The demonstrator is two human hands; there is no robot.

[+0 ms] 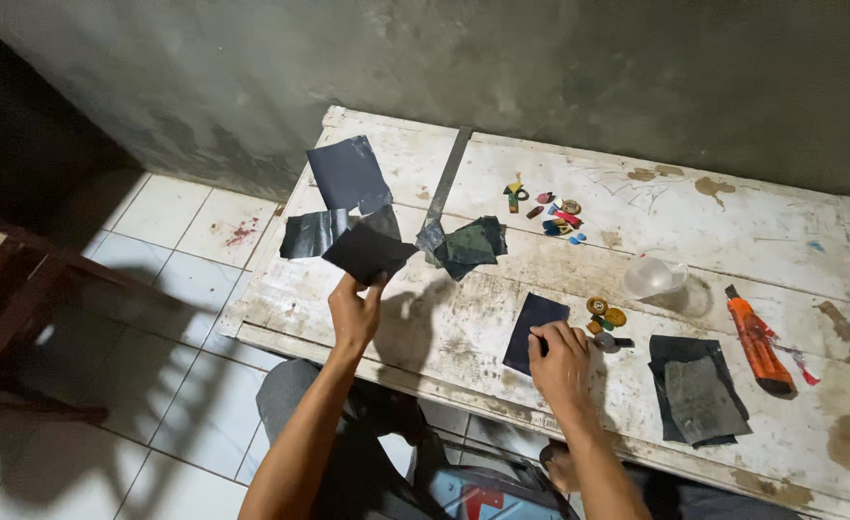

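We list, from largest to smallest:

Worn white table (733, 221), stained, set against a grey wall.

Dark sheets, apparently sandpaper: two overlapping at the far left corner (348, 173), a crumpled heap (468, 246) mid-table, a grey-on-black stack (696, 395) at right.

Our left hand (353, 313), raised above the table's near edge, fingers pinched shut on a dark sheet (367, 252) held clear of the surface.

Our right hand (560, 361), fingers together and pressed flat on a dark blue sheet (531, 327) lying near the front edge.

Orange utility knife (757, 342), far right, untouched.

Clear plastic cup (651, 277).

Small yellow discs (606, 313) just beside the right hand; coloured bits (555, 214) farther back.

Progress, as we judge it: sheets are partly sorted into piles, and two remain in hand, not yet set down.
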